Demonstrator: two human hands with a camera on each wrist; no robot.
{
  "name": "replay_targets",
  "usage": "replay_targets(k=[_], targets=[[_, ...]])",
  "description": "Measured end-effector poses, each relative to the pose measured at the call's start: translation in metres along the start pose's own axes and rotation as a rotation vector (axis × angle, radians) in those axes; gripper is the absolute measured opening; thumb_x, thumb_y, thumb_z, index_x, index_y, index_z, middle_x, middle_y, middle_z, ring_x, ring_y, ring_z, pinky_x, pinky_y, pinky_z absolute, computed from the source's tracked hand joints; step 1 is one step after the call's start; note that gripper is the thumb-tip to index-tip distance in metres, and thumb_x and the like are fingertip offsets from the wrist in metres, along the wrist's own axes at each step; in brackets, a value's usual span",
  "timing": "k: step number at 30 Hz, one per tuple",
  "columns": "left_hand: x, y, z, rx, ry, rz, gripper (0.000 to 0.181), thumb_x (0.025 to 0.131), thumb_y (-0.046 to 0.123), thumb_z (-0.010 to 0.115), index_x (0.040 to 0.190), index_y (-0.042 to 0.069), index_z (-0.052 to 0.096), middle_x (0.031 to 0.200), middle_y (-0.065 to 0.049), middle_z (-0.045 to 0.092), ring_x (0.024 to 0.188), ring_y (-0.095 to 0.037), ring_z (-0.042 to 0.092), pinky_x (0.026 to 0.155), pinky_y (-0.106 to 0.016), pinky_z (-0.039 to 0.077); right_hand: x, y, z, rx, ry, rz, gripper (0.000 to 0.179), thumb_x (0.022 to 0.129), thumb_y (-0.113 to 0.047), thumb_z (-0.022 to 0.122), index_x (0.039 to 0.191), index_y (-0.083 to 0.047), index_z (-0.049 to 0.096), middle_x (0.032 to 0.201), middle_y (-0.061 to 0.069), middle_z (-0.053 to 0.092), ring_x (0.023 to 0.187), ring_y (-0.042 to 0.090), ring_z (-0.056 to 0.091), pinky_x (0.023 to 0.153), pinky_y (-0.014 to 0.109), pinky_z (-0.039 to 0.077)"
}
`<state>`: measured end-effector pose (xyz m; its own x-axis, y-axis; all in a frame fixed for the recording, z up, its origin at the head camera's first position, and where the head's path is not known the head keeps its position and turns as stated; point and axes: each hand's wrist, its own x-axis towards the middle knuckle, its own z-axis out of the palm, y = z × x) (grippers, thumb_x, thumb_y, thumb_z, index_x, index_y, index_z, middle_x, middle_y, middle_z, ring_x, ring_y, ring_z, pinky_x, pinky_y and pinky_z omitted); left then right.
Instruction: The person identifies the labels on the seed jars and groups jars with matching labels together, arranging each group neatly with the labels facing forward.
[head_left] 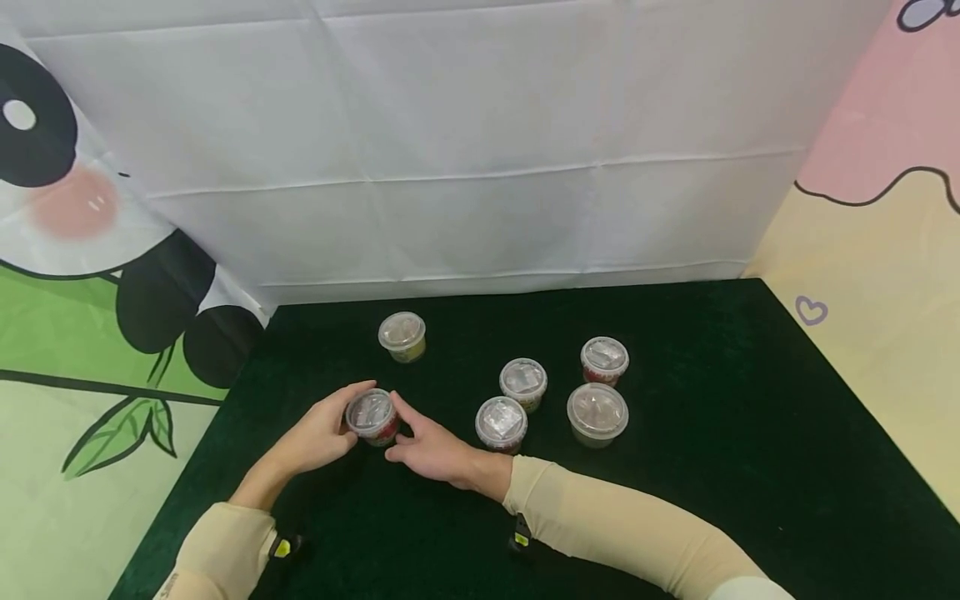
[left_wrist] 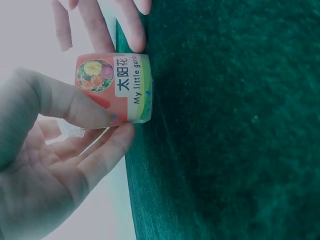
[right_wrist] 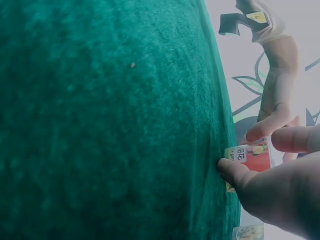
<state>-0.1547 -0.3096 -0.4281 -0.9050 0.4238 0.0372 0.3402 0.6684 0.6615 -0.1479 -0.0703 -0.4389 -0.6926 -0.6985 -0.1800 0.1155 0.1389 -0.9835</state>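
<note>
A small clear-lidded plastic cup [head_left: 371, 412] with a red label stands at the left of the dark green cloth. Its label, in the left wrist view, reads "My little garden" beside a flower picture [left_wrist: 95, 76]. From the left, my left hand [head_left: 318, 433] grips the cup, its thumb across the label and fingers behind. My right hand [head_left: 437, 450] holds the opposite side between thumb and index finger. The right wrist view shows the right thumb [right_wrist: 235, 172] low on the label of the cup [right_wrist: 257, 161]. The cup hides some fingertips.
Behind the hands stands a lidded cup [head_left: 402, 335] with yellowish contents. To the right are two close-set cups, one nearer [head_left: 502, 423] and one farther [head_left: 523, 382], then a red-labelled cup [head_left: 604, 360] behind a pale cup [head_left: 597, 413]. A white cloth wall [head_left: 487, 225] closes off the back.
</note>
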Motion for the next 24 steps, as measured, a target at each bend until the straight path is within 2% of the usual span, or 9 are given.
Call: replay_targets(k=[3, 10, 19, 24], targets=[[-0.0003, 0.0008, 0.0007, 0.009, 0.006, 0.001, 0.073, 0.082, -0.016, 0.060, 0.151, -0.004, 0.037, 0.144, -0.024, 0.049, 0.118, -0.033, 0.056, 0.095, -0.051, 0.052, -0.0001, 0.0006, -0.0005, -0.002, 0.016, 0.004, 0.078, 0.102, -0.011, 0.057, 0.164, -0.026, 0.013, 0.168, 0.000, 0.016, 0.144, 0.030, 0.038, 0.116, 0.045, 0.034], [-0.0017, 0.0005, 0.0001, -0.015, 0.008, 0.003, 0.074, 0.084, -0.016, 0.062, 0.152, -0.003, 0.036, 0.145, -0.023, 0.047, 0.120, -0.035, 0.055, 0.090, -0.045, 0.055, -0.0002, 0.0028, -0.0020, 0.014, 0.023, 0.000, 0.076, 0.102, -0.012, 0.058, 0.163, -0.028, 0.017, 0.166, 0.004, 0.023, 0.144, 0.030, 0.038, 0.115, 0.044, 0.035], [-0.0009, 0.0023, -0.0027, -0.037, 0.035, 0.018, 0.075, 0.084, -0.019, 0.060, 0.153, 0.000, 0.036, 0.149, -0.026, 0.043, 0.130, -0.043, 0.049, 0.092, -0.056, 0.053, 0.0011, 0.0013, -0.0029, 0.082, 0.020, 0.001, 0.074, 0.102, -0.011, 0.058, 0.163, -0.026, 0.019, 0.165, 0.006, 0.027, 0.145, 0.031, 0.036, 0.108, 0.042, 0.045], [-0.0003, 0.0021, -0.0026, -0.034, 0.034, 0.017, 0.076, 0.084, -0.020, 0.058, 0.154, -0.001, 0.034, 0.150, -0.026, 0.042, 0.132, -0.044, 0.047, 0.094, -0.059, 0.052, 0.0014, 0.0007, -0.0038, 0.084, 0.005, -0.001, 0.076, 0.101, -0.012, 0.059, 0.164, -0.025, 0.018, 0.166, 0.005, 0.025, 0.146, 0.031, 0.035, 0.108, 0.042, 0.045]])
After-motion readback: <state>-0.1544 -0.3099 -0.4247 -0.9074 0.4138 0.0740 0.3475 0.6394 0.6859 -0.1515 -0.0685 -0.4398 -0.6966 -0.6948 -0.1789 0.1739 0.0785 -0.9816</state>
